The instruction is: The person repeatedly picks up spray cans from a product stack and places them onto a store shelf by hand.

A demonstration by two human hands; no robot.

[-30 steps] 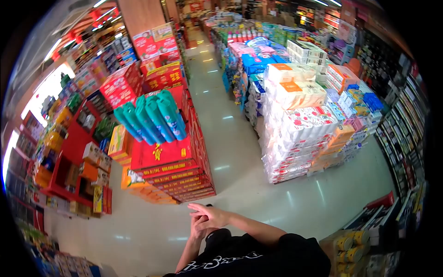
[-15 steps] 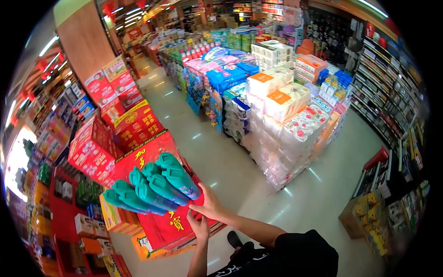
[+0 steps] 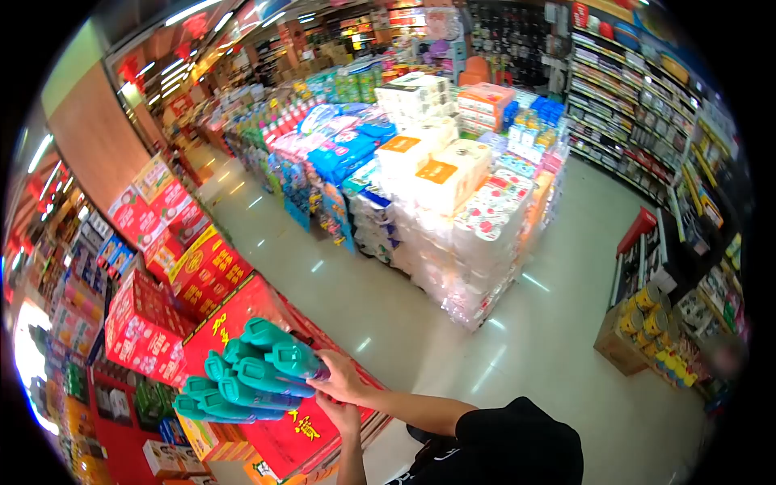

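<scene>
Several bottles with teal tops (image 3: 263, 376) and bluish lower parts stand packed together on a red carton (image 3: 242, 315) with yellow lettering. My right hand (image 3: 343, 378) is at the near end of the group, its fingers curved around the lower part of the end bottle (image 3: 295, 360). Just below it, my left hand (image 3: 341, 414) reaches toward the bases of the bottles with fingers stretched out. The fingertips of my left hand are partly hidden, so I cannot tell whether they touch a bottle.
Red gift boxes (image 3: 145, 327) are stacked beyond the bottles, beside a wooden pillar (image 3: 101, 129). Across the tiled aisle (image 3: 356, 323) stands a tall pile of wrapped paper packs (image 3: 453, 250). Shelves (image 3: 622, 105) and a carton of yellow cans (image 3: 638, 323) line the right side.
My view has turned to the right, shifting the surroundings left. My right hand has closed around the end bottle, and my left hand has come in closer beneath it.
</scene>
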